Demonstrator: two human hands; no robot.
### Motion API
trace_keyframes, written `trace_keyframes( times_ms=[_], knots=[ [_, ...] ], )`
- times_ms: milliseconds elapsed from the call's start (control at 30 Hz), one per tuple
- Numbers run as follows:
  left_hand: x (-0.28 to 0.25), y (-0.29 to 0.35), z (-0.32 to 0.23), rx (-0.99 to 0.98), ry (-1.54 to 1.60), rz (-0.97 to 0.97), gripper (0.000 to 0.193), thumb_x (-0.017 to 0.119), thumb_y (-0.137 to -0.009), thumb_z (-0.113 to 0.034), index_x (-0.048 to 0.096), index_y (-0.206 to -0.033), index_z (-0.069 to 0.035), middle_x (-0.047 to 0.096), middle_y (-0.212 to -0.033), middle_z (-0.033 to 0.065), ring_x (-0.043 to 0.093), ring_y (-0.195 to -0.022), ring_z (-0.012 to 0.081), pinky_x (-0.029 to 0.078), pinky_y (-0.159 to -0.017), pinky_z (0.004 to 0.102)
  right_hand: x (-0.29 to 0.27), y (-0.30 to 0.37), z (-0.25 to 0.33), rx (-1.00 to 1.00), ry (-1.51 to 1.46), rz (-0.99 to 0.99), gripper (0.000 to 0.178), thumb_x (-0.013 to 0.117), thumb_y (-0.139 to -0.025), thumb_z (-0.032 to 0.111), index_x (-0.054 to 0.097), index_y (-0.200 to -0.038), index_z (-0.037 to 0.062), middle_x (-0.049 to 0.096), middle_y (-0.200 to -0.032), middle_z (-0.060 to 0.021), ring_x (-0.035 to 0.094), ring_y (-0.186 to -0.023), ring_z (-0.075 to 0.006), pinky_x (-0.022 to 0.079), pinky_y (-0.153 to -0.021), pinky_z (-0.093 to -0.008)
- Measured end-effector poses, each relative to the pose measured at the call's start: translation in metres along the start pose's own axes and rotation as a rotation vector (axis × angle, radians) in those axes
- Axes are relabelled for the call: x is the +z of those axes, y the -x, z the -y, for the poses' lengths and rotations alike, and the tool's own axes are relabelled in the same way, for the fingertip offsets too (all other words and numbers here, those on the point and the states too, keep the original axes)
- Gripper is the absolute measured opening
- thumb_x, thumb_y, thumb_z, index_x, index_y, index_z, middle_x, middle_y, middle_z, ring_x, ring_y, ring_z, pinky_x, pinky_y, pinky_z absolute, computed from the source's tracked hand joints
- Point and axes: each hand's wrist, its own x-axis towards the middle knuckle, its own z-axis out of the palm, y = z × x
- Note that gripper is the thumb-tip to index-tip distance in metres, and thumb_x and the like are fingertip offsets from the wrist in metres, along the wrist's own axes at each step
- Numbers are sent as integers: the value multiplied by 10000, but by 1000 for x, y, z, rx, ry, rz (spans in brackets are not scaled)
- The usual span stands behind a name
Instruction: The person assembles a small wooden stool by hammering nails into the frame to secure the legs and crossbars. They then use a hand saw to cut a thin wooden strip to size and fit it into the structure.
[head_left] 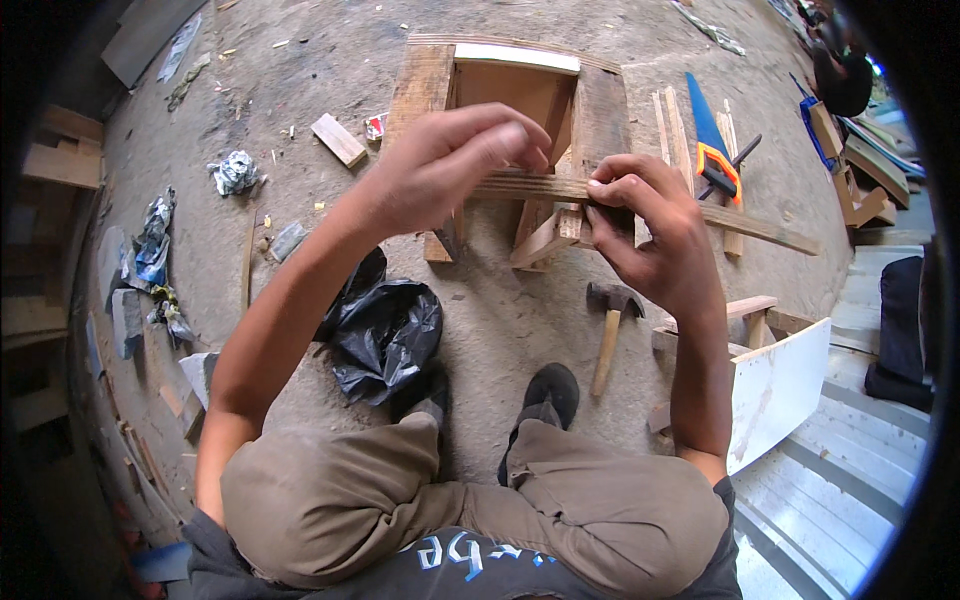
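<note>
Two bare hands, both at one thin wooden strip held level above the ground.

Left hand: fingers curled together, tips pinched at the strip's near end; whether anything small sits between the tips cannot be told.

Right hand: closed round the strip just beside the left hand, thumb and forefinger pressing its top edge. The strip runs on past this hand, out to its right.

Wooden box frame: directly beyond both hands, open side up, pale board along its far edge.

Hammer: on the ground just below the right hand, head uppermost.

Handsaw: blue blade, orange handle, beyond the right hand.

Black plastic bag: crumpled, below the left forearm.

White panel: right of the right forearm.
</note>
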Motion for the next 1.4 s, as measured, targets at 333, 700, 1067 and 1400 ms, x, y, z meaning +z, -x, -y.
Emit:
trace_keyframes(
  times_ms=[333, 700, 1067, 1400],
  knots=[
    [20, 4, -6, 70, -688, 64, 316, 684, -911, -182, 658, -1205, -68, 731, -1018, 145, 720, -854, 302, 565, -730, 397, 4, 2, -2, 1, 12, -28, 161, 741, -765, 53, 663, -904, 32, 663, -997, -97, 646, -926, -273, 463, -850, -387],
    [-18, 15, -6, 98, -296, -174, 459, 346, -1072, -309, 684, -1149, -8, 721, -1031, 106, 664, -1028, 193, 501, -948, 344, 7, 6, -2, 73, -51, -63, 168, 760, -741, 35, 679, -888, 26, 679, -1003, -90, 643, -937, -275, 473, -872, -378],
    [-39, 40, 12, 237, -539, -77, 197, 583, -923, -81, 724, -1038, -6, 717, -1082, 153, 674, -1079, 293, 510, -970, 399, 7, 0, -1, 69, -75, -62, 186, 766, -722, 12, 677, -886, 14, 688, -974, -89, 671, -893, -263, 472, -879, -356],
    [-13, 37, 5, 219, -720, -96, 546, 824, -792, -193, 619, -1282, -66, 686, -1100, 100, 656, -1039, 261, 512, -967, 425, 6, 2, -2, 64, -100, -68, 192, 762, -717, 7, 685, -893, 11, 688, -970, -92, 664, -891, -264, 467, -862, -352]
  ],
)
